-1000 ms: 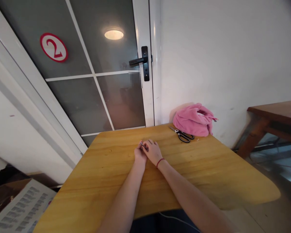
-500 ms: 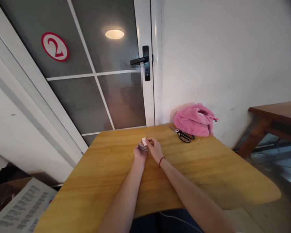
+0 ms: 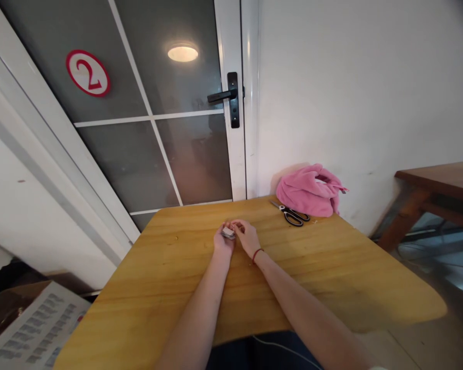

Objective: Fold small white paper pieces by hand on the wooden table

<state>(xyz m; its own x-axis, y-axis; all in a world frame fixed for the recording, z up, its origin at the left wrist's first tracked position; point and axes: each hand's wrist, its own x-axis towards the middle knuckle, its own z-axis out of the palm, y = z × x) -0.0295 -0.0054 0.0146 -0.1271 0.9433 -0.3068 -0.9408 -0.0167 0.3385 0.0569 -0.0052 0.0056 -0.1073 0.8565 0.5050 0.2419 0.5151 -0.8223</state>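
Note:
A small stack of pale, card-like pieces (image 3: 228, 233) rests in my left hand (image 3: 222, 242), whose fingers curl around it above the table. A white piece lies flat on top, with greyish edges below. My right hand (image 3: 248, 238), a red cord at its wrist, meets the stack from the right. Its thumb and index finger are pinched together at the right edge of the stack; what lies between them is too small to make out. Both hands are close together over the wooden table (image 3: 170, 288).
Black-handled scissors (image 3: 293, 215) lie near the table's far edge, beside a pink plush cloth or bag (image 3: 310, 191). Behind the table stands a glazed door (image 3: 193, 164) with a black handle. A printed box (image 3: 38, 326) is at lower left, a brown table (image 3: 440, 180) at right.
The white piece that my right hand held up above the stack no longer stands upright; a white piece now lies flat on top. My right fingers have come down slightly to the stack's edge.

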